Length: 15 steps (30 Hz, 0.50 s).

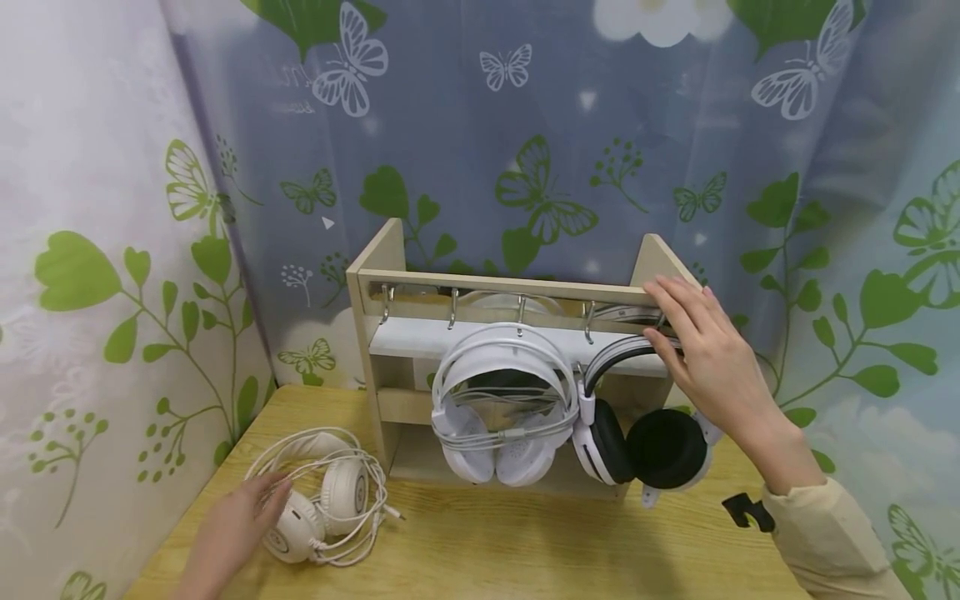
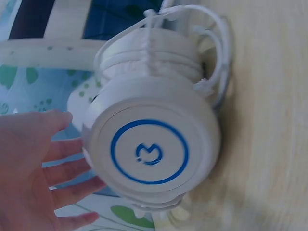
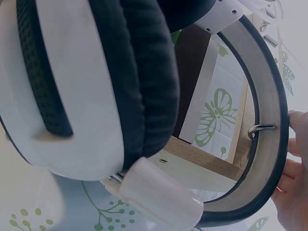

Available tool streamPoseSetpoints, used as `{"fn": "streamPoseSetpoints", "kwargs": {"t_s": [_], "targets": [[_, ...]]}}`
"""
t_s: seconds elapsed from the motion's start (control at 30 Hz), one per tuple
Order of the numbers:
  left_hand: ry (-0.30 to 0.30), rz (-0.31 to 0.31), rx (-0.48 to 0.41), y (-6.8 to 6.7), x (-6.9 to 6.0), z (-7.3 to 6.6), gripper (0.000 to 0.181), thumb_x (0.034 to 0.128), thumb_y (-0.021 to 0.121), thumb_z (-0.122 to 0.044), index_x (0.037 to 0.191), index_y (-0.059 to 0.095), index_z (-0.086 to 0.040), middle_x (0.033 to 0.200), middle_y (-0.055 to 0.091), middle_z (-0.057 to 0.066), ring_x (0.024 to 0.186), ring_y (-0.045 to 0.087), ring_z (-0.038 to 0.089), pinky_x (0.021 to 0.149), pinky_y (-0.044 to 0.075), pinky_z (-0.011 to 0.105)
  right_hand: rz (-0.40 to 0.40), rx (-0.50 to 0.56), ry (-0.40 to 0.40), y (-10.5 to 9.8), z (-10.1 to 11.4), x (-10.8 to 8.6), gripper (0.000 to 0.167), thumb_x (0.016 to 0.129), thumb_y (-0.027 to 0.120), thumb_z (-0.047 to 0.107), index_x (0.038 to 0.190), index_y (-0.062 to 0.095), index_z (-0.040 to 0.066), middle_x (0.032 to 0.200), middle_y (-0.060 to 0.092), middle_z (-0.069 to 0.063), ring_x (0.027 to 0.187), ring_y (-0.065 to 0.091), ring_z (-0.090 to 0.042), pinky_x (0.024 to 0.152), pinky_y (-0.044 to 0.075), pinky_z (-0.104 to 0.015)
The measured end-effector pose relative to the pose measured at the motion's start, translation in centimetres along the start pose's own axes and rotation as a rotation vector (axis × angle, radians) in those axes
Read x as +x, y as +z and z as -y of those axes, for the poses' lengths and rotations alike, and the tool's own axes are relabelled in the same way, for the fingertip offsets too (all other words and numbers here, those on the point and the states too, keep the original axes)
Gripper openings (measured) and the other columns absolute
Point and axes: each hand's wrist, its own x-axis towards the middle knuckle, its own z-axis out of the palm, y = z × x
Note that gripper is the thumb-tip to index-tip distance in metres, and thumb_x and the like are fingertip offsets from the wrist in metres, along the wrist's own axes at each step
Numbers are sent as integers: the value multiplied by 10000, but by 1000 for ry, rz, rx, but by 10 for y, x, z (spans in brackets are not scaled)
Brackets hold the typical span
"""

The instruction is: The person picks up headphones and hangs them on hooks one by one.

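Note:
On the table lies a pair of white headphones (image 1: 343,492) with its cable coiled loosely around it. My left hand (image 1: 236,525) is beside its near ear cup (image 2: 149,149), fingers spread and fairly straight; whether the fingertips touch the cup is unclear. A pair of white headphones with black ear pads (image 1: 663,448) hangs at the right end of a wooden rack (image 1: 525,287). In the right wrist view a metal hook (image 3: 262,129) passes inside its headband (image 3: 269,96). My right hand (image 1: 701,350) rests at the headband and the rack's top board, fingers extended.
Another pair of white headphones (image 1: 504,400) hangs mid-rack, its cable wrapped around it. Several metal hooks line the top board, among them one at the left end (image 1: 387,304). The rack stands on a wooden table (image 1: 480,550) before patterned curtains (image 1: 450,125).

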Motion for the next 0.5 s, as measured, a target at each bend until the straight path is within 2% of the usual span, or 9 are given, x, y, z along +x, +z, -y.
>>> {"fn": "streamPoseSetpoints", "kwargs": {"t_s": [0.07, 0.17, 0.27, 0.37, 0.43, 0.5], "targets": [[-16, -16, -73, -7, 3, 3, 434, 1070, 530, -311, 1275, 651, 53, 1234, 653, 314, 1114, 615, 529, 912, 490, 670, -2, 1, -1, 0, 0, 0, 585, 1088, 427, 449, 1516, 457, 50, 1503, 480, -200, 1397, 429, -386, 1261, 189, -479], [-21, -71, -118, -16, 8, 6, 422, 1086, 496, -279, 1280, 642, 66, 1247, 633, 338, 1144, 582, 555, 920, 470, 687, -2, 1, -1, 0, 0, 0, 561, 1076, 488, 398, 1516, 456, 52, 1503, 479, -199, 1398, 428, -385, 1261, 190, -479], [4, -154, -124, -22, 14, 11, 374, 1082, 502, -233, 1246, 668, 60, 1201, 655, 333, 1094, 611, 552, 869, 490, 686, 1, 0, 1, 0, 0, 0, 551, 1045, 572, 308, 1519, 453, 54, 1506, 477, -198, 1403, 425, -380, 1260, 191, -481], [23, -206, -128, -27, 21, 16, 340, 1078, 505, -200, 1211, 690, 52, 1137, 687, 317, 992, 665, 528, 783, 531, 663, 5, -2, 3, 0, 0, -1, 563, 1022, 609, 265, 1521, 451, 55, 1507, 476, -198, 1403, 424, -380, 1260, 191, -483], [18, -201, -147, -30, 25, 19, 349, 1084, 491, -203, 1224, 684, 52, 1115, 701, 303, 970, 681, 507, 773, 538, 652, 7, -3, 4, 0, -1, -1, 565, 1020, 612, 263, 1521, 451, 55, 1507, 475, -198, 1403, 424, -381, 1259, 193, -486], [-9, -162, -184, -34, 29, 24, 397, 1101, 450, -240, 1260, 658, 58, 1142, 695, 301, 998, 681, 487, 807, 533, 645, 8, -4, 5, 0, -1, -2, 559, 1032, 595, 286, 1521, 451, 56, 1507, 476, -198, 1402, 425, -382, 1257, 196, -491]]}}
